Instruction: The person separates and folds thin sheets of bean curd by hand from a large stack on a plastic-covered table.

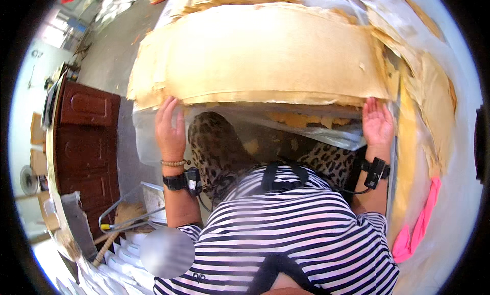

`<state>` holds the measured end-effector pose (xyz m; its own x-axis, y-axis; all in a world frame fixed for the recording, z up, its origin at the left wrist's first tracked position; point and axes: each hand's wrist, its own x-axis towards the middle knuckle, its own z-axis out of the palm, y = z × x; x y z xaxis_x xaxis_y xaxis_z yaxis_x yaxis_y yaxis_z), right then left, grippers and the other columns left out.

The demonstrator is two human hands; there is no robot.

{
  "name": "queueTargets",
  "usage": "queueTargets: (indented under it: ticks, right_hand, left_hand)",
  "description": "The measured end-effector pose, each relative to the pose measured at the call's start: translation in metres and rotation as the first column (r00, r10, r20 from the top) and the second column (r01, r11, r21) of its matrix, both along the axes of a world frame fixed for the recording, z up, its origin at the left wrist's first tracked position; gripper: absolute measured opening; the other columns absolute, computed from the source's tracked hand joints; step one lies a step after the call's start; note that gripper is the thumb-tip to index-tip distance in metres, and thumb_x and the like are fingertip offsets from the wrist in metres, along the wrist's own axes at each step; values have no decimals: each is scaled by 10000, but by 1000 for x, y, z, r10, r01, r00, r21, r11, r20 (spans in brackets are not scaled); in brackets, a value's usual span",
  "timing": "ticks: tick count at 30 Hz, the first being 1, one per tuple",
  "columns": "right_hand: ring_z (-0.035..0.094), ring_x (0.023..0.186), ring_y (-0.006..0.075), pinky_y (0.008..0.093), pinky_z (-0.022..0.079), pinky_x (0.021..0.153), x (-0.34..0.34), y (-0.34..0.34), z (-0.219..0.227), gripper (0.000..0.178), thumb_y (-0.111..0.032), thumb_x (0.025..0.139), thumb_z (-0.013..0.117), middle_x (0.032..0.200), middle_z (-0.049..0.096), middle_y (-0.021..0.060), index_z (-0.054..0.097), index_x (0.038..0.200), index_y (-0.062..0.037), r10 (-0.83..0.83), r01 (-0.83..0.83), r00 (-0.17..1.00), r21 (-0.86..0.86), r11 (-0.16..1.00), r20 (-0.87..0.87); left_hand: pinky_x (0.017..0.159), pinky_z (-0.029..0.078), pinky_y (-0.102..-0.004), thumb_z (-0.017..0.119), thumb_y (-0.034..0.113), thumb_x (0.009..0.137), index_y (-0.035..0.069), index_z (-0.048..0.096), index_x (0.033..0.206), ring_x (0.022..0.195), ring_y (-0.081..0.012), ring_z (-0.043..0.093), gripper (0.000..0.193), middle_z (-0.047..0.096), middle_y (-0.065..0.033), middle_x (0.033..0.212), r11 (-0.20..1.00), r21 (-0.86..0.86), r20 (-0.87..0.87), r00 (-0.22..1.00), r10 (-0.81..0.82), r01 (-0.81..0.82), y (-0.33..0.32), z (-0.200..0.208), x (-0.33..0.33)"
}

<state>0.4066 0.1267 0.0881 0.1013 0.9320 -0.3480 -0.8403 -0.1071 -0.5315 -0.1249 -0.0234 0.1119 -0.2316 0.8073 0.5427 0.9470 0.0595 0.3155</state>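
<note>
A wide stack of thin tan sheets that look like wood veneer (255,52) lies across in front of me, its near edge ragged and slightly layered. My left hand (170,129) is at the left part of that edge, fingers stretched out and fingertips touching it, thumb apart. At the right end, my right hand (377,124) shows its palm, with straight fingers reaching up to the edge. Neither hand is visibly closed around a sheet. Whether the fingertips reach under the lowest layer is hidden.
Clear plastic sheeting (337,136) hangs below the stack, above my legs. More torn veneer pieces (431,101) and a pink cloth strip (419,221) lie at the right. A dark red wooden cabinet (87,142) stands left, with a broom (130,213) near it.
</note>
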Motion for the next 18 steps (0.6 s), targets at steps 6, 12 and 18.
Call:
queueTargets:
  ticks: [6,12,18]
  right_hand:
    - [678,767,179,308,562,671,-9,17,29,340,-347,974,609,912,678,104,615,1091,-28,157,7,559,-194,981,814]
    - [643,595,147,281,524,531,-24,46,34,304,-274,934,663,763,673,84,644,882,24,-59,59,482,35,998,874]
    - [643,618,131,272,538,553,-20,41,41,231,-212,917,674,769,659,62,650,869,13,-288,104,500,274,956,817]
  left_hand:
    - [921,522,-354,616,66,935,46,652,1220,1180,-240,598,288,645,-112,1265,997,30,244,968,62,-71,-2,-16,-9]
    - [855,524,-297,587,43,963,16,685,1155,1064,-213,645,217,677,-116,1197,990,134,239,971,1,-34,-15,-9,-11]
    - [813,511,-277,571,69,992,2,676,1157,979,-173,651,207,694,-109,1146,994,99,277,961,25,-54,2,0,-3]
